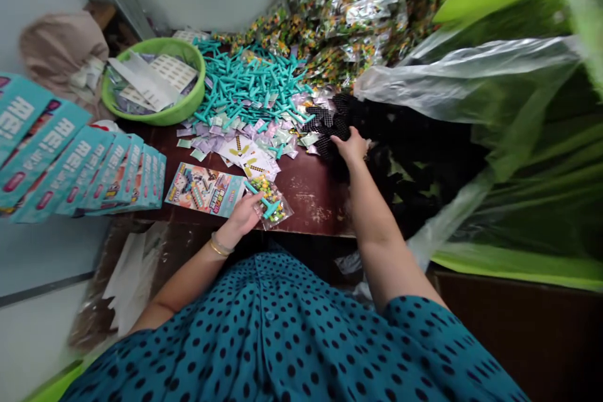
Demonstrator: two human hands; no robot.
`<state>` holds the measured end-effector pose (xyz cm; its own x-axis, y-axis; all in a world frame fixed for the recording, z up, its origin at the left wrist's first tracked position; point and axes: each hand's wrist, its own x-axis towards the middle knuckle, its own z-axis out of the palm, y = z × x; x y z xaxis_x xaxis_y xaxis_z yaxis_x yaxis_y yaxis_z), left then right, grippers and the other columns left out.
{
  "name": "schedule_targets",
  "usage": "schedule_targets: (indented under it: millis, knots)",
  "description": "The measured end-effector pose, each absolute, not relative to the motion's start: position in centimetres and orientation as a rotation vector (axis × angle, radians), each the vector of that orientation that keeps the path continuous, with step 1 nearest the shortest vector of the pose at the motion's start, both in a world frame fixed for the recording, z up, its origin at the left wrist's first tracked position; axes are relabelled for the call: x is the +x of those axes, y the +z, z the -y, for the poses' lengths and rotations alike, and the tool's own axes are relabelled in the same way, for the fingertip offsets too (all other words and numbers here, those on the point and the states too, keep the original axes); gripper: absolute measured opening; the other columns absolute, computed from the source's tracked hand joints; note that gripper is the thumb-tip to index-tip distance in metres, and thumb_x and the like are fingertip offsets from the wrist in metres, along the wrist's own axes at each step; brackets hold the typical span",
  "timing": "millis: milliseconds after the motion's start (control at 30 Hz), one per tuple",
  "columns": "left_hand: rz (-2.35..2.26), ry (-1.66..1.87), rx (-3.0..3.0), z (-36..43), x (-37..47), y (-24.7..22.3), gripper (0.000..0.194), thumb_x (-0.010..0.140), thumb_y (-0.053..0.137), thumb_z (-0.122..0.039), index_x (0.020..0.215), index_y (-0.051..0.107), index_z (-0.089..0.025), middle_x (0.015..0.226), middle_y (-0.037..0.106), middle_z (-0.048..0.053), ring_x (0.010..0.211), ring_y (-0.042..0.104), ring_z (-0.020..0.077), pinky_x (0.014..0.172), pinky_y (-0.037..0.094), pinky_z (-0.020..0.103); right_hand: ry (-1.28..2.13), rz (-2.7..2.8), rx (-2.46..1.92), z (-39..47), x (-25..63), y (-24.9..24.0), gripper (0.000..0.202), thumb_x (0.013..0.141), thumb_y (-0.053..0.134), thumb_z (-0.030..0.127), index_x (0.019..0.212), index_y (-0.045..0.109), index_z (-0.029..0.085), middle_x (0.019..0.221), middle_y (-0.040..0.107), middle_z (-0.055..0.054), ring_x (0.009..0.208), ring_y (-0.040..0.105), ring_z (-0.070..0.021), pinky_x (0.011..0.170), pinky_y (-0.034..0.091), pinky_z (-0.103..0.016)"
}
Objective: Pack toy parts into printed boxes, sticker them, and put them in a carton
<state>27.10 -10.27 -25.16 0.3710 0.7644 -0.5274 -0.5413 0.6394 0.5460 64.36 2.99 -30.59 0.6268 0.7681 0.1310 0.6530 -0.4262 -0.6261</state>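
My left hand (245,212) is closed around a clear bag of colourful beads (279,213) and a teal T-shaped tool (269,206), close to the table's front edge. Just left of it lies a flat printed box (205,190). My right hand (351,146) reaches to the pile of black gridded plates (325,122), its fingers apart over them; whether it touches one is unclear. Beyond both hands spreads a heap of teal T-shaped tools (254,85), fronted by small pastel packets (219,138) and white picture cards (252,160).
A green basket (201,91) holding sheets stands at the back left. Teal boxes (101,166) lean in a row at left. Bags of coloured beads (330,19) pile up at the back. A plastic-lined green container (518,260) with black pieces occupies the right.
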Motion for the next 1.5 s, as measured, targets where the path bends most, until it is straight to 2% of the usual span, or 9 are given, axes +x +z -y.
schedule_targets:
  millis: [233,467,667,900,1000,1133,1233,1333,1500]
  knots:
    - [-0.852,0.882,0.288,10.3,27.2,-25.8,0.025,0.084,0.072,-0.011,0.110,0.071,-0.012,0.096,0.080,0.008,0.102,0.076,0.0244,0.110,0.052,0.046,0.384,0.914,-1.778,0.4,64.0,-26.3,0.052,0.096,0.057,0.029,0.145,0.054,0.012,0.122,0.067,-0.013,0.108,0.065,-0.0206,0.099,0.051,-0.038]
    - [-0.736,0.760,0.253,9.1,27.9,-25.8,0.028,0.092,0.068,-0.036,0.111,0.072,-0.015,0.106,0.079,0.010,0.113,0.073,0.0284,0.107,0.054,0.045,1.372,1.392,-1.165,9.0,49.7,-25.2,0.061,0.076,0.083,0.040,0.132,0.067,0.022,0.103,0.072,-0.004,0.095,0.068,-0.0210,0.095,0.056,-0.039]
    - [-0.912,0.868,0.373,9.5,28.2,-26.1,0.028,0.076,0.080,-0.019,0.103,0.071,-0.016,0.098,0.079,0.006,0.105,0.074,0.0255,0.103,0.055,0.042,1.238,1.065,-1.182,11.0,44.6,-26.8,0.075,0.074,0.085,0.044,0.142,0.057,0.028,0.132,0.066,-0.007,0.117,0.064,-0.0233,0.109,0.049,-0.042]
    - [-1.176,1.122,1.040,10.1,29.4,-26.1,0.033,0.083,0.078,-0.041,0.108,0.069,-0.020,0.110,0.076,0.007,0.113,0.069,0.0246,0.107,0.051,0.039,1.481,0.493,-1.042,14.8,40.6,-27.0,0.057,0.072,0.083,0.051,0.123,0.069,0.030,0.137,0.068,0.000,0.124,0.063,-0.0230,0.098,0.057,-0.032]
    - [-1.138,0.929,1.446,11.2,28.0,-25.3,0.056,0.085,0.076,-0.052,0.128,0.063,-0.017,0.123,0.072,0.014,0.121,0.067,0.0305,0.109,0.050,0.045,1.549,0.452,-1.048,14.6,40.9,-27.2,0.052,0.069,0.085,0.048,0.116,0.073,0.029,0.123,0.074,0.000,0.109,0.069,-0.0214,0.086,0.059,-0.029]
    - [-1.196,0.634,2.159,12.9,23.0,-24.6,0.097,0.077,0.084,-0.050,0.156,0.038,-0.016,0.159,0.044,0.023,0.155,0.031,0.0389,0.127,0.024,0.058,1.537,0.431,-1.118,14.4,44.6,-28.6,0.055,0.064,0.089,0.047,0.114,0.074,0.030,0.104,0.077,0.002,0.084,0.069,-0.0169,0.068,0.058,-0.026]
    - [-1.462,0.472,2.397,12.9,19.1,-24.8,0.084,0.083,0.078,-0.032,0.157,0.040,-0.018,0.169,0.030,0.019,0.161,0.014,0.0382,0.129,0.004,0.064,1.473,0.421,-1.173,14.5,47.7,-29.8,0.057,0.061,0.091,0.046,0.113,0.073,0.031,0.107,0.075,0.003,0.080,0.067,-0.0149,0.064,0.058,-0.026]
    - [-1.543,0.673,2.185,11.5,16.7,-24.7,0.055,0.088,0.066,-0.024,0.143,0.061,-0.021,0.157,0.051,0.014,0.155,0.034,0.0334,0.130,0.015,0.059,1.457,0.459,-1.193,14.7,49.0,-30.2,0.054,0.064,0.090,0.047,0.113,0.072,0.032,0.115,0.073,0.003,0.082,0.068,-0.0153,0.065,0.060,-0.028]
    - [-1.633,1.365,1.546,10.5,14.5,-22.6,0.038,0.092,0.066,-0.049,0.114,0.077,-0.020,0.123,0.075,0.011,0.125,0.065,0.0268,0.118,0.043,0.042,1.514,0.523,-1.169,15.1,47.7,-29.3,0.052,0.067,0.087,0.048,0.114,0.073,0.031,0.115,0.074,0.000,0.083,0.068,-0.0166,0.062,0.059,-0.026]
